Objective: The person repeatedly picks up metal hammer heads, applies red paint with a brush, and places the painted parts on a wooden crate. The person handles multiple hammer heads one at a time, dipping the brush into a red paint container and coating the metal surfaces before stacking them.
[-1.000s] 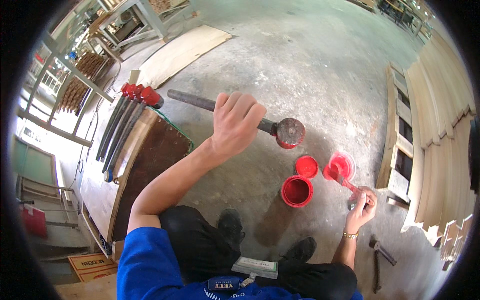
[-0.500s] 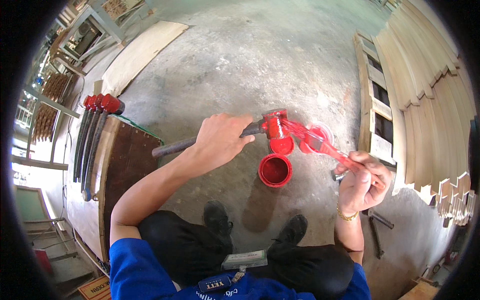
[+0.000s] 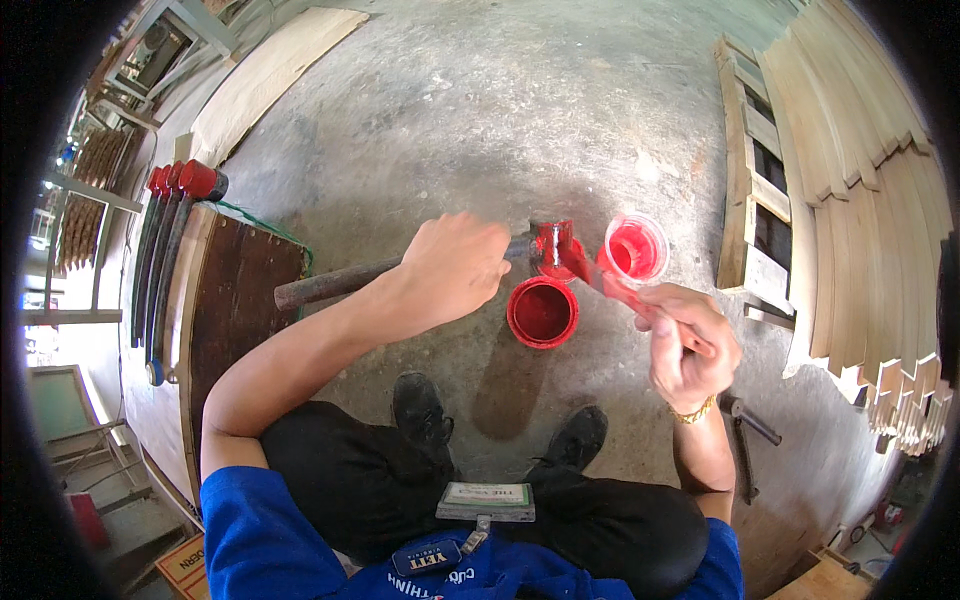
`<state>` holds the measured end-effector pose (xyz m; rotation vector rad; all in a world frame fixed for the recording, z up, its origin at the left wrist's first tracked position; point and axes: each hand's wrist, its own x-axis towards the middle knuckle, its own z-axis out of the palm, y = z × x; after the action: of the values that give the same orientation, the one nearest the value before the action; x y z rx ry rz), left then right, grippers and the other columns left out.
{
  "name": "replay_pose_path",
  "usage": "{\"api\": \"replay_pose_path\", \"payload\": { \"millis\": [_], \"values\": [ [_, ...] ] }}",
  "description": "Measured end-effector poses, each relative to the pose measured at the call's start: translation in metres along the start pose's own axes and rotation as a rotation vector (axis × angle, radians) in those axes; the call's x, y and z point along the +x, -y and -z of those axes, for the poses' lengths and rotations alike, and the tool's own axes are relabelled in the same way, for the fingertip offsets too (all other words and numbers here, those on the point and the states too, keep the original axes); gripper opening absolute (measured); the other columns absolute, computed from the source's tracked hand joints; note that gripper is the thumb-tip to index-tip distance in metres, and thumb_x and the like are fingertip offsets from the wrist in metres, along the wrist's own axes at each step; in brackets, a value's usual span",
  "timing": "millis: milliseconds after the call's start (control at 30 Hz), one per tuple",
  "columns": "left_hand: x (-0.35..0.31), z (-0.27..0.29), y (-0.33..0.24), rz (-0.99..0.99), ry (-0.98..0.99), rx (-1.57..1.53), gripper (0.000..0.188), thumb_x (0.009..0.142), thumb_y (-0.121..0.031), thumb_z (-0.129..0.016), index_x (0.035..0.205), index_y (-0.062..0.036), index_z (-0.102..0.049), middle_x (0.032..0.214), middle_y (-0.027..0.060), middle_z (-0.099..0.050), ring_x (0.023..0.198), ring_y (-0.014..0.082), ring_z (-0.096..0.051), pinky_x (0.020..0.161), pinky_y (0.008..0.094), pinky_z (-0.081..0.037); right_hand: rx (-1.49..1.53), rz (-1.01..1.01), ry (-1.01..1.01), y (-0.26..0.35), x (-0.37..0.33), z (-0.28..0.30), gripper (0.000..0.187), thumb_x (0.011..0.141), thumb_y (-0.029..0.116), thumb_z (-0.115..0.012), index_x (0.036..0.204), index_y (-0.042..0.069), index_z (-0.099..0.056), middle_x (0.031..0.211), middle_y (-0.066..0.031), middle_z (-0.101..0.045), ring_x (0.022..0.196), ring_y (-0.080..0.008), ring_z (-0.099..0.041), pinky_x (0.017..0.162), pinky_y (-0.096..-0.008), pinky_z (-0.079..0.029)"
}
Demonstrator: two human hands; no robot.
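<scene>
Coating the hammer head (image 3: pixel 550 243) seems your present step. Your left hand (image 3: pixel 455 262) closes around the handle (image 3: pixel 335 282), your right hand (image 3: pixel 695 345) pinches the brush (image 3: pixel 622 291). Next stroke probably needs steady holding.

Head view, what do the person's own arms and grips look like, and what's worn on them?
The left sleeve and right sleeve are blue and short, leaving the left forearm and right forearm bare. A gold-coloured, linked-looking band circles the right wrist; none shows on the left. Neither the left grip nor the right grip wears a glove.
</scene>
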<state>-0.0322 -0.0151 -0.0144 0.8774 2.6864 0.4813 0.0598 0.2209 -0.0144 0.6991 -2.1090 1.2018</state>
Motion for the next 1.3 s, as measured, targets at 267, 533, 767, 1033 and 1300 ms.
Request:
{"api": "replay_pose_path", "payload": {
  "millis": [267, 533, 767, 1033, 1300],
  "values": [
    [0.006, -0.007, -0.004, -0.004, -0.011, 0.204, 0.013, 0.076, -0.014, -0.064, 0.077, -0.0012, -0.059, 0.069, 0.0184, -0.060, 0.067, 0.0381, -0.061, 0.060, 0.0473, -0.047, -0.043, 0.024, 0.091, -0.020, 0.008, -0.031, 0.022, 0.075, -0.003, -0.067, 0.096, 0.000, -0.059, 0.087, -0.0135, -0.066, 0.073, -0.0242, -0.066, 0.062, -0.0294, -0.053],
    [0.005, -0.009, -0.006, -0.058, 0.017, 0.404, 0.007, 0.066, -0.007, -0.064, 0.072, -0.0045, -0.063, 0.072, 0.0135, -0.063, 0.068, 0.0301, -0.064, 0.057, 0.0403, -0.050, -0.097, 0.069, 0.023, -0.016, 0.015, -0.047, 0.023, 0.073, -0.004, -0.067, 0.094, 0.001, -0.058, 0.085, -0.0126, -0.066, 0.074, -0.0230, -0.066, 0.062, -0.0286, -0.053],
    [0.006, -0.016, -0.011, -0.045, 0.042, 0.493, 0.002, 0.066, -0.008, -0.065, 0.068, -0.0074, -0.065, 0.068, 0.0092, -0.064, 0.067, 0.0251, -0.066, 0.058, 0.0373, -0.050, -0.136, -0.005, 0.156, -0.019, -0.012, -0.062, 0.023, 0.076, 0.001, -0.067, 0.094, 0.004, -0.055, 0.087, -0.0114, -0.063, 0.067, -0.0256, -0.064, 0.058, -0.0333, -0.053],
    [0.005, -0.013, 0.005, -0.028, 0.006, 0.329, 0.005, 0.066, -0.007, -0.065, 0.067, -0.0025, -0.063, 0.065, 0.0163, -0.062, 0.062, 0.0336, -0.063, 0.055, 0.0428, -0.047, -0.074, 0.041, 0.074, -0.012, -0.008, -0.060, 0.020, 0.076, 0.002, -0.067, 0.093, 0.004, -0.056, 0.089, -0.0117, -0.065, 0.070, -0.0240, -0.065, 0.060, -0.0309, -0.053],
    [0.005, -0.010, 0.017, 0.141, 0.087, 0.199, 0.028, 0.077, -0.025, -0.068, 0.069, 0.0014, -0.062, 0.066, 0.0196, -0.060, 0.067, 0.0376, -0.061, 0.060, 0.0466, -0.045, -0.039, -0.147, -0.183, -0.041, -0.033, -0.034, 0.009, 0.086, -0.003, -0.055, 0.095, -0.001, -0.054, 0.090, -0.0173, -0.065, 0.066, -0.0142, -0.061, 0.058, -0.0251, -0.050]
  ]
}}
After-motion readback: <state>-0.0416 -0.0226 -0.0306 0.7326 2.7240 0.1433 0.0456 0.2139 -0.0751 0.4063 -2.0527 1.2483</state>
